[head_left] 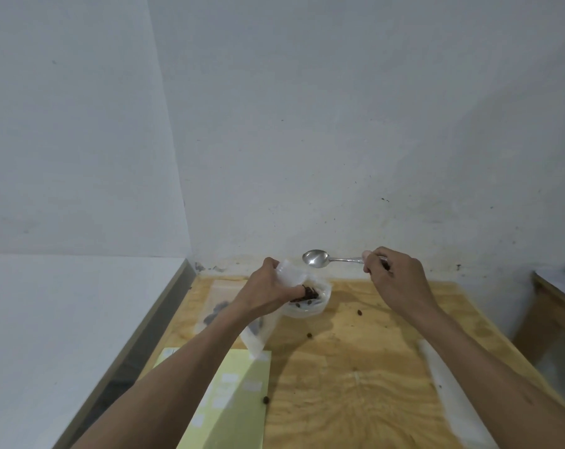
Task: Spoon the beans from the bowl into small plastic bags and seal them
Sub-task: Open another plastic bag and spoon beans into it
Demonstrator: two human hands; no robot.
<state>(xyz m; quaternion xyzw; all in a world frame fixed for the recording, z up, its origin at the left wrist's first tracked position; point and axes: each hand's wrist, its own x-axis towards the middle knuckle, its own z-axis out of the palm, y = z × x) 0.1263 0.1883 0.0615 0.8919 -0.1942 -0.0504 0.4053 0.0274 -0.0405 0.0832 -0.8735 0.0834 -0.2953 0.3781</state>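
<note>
My left hand (271, 291) grips the top of a small clear plastic bag (258, 335) that hangs down to the wooden table, with a few dark beans inside. Just right of it stands a clear bowl (310, 309) holding dark brown beans (307, 294). My right hand (394, 277) holds a metal spoon (317, 258) by its handle. The spoon's bowl looks empty and hovers above the clear bowl, close to the bag's mouth.
Another flat bag with beans (218, 311) lies at the table's back left. A pale green sheet (232, 400) covers the front left. Loose beans (309, 335) are scattered on the wooden table (355, 384). A white strip (449, 384) lies under my right forearm. Walls close in behind and left.
</note>
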